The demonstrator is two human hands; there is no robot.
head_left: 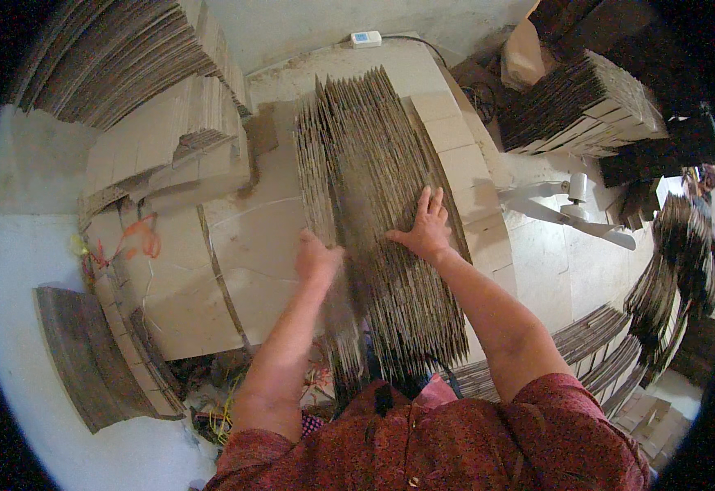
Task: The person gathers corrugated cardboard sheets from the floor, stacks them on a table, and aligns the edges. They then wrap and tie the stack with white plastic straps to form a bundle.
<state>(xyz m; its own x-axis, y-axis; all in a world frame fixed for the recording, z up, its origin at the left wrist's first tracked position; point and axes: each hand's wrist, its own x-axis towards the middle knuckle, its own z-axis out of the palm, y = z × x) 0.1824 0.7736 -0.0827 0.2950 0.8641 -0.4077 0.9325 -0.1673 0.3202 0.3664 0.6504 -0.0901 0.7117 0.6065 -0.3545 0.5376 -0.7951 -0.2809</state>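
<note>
Long bundle of cardboard sheets runs up the middle of the tabletop, right in front of the person, ragged edges facing up. Right hand open, fingers spread, laid on the bundle's right part. Left hand at its left side, fingers curled; motion blur, can't tell if it's gripping. Folded cardboard pile back left, white corded device at far edge, fan off to the right
</note>
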